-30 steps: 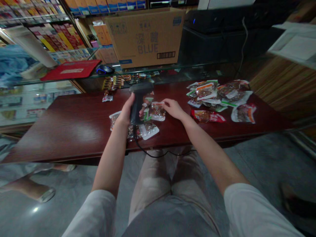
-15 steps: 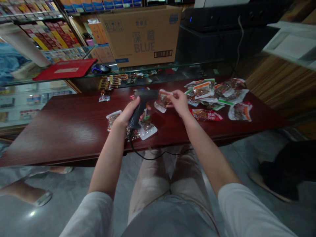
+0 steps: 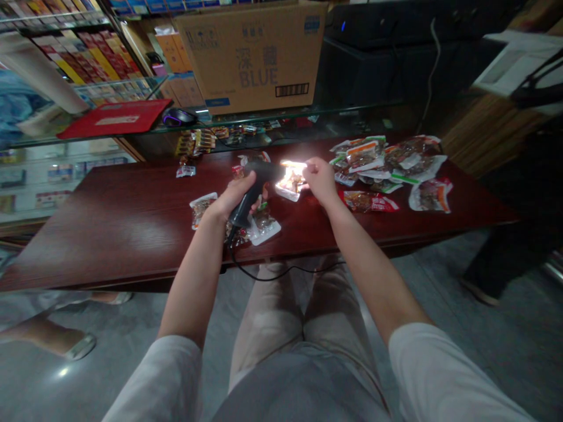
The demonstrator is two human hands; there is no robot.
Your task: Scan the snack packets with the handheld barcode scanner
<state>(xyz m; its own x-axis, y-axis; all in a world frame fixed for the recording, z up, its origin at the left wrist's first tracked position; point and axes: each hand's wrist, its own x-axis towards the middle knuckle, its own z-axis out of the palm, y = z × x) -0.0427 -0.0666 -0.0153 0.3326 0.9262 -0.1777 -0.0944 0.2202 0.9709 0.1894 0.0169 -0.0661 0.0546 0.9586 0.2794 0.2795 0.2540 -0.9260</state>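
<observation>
My left hand (image 3: 237, 193) is wrapped round the grip of a black barcode scanner (image 3: 248, 199), whose head points right. Bright light falls on a small snack packet (image 3: 290, 181) just in front of it. My right hand (image 3: 320, 179) pinches that packet by its right edge, above the table. Under and beside the scanner lie more packets, one clear and white (image 3: 266, 225) and one at the left (image 3: 203, 210). To the right of my right hand is a pile of snack packets (image 3: 367, 157), with a red packet (image 3: 369, 201) in front of it.
A cardboard box (image 3: 259, 64) stands on the glass shelf behind the dark red table (image 3: 132, 217). A mouse (image 3: 178, 117) and a red folder (image 3: 116, 118) lie left of it. The scanner's cable (image 3: 281, 276) loops over the front edge. People's legs show at both sides.
The scanner's light has come on and now brightly lights the packet. Both hands keep nearly the same place. The person at the right has shifted position.
</observation>
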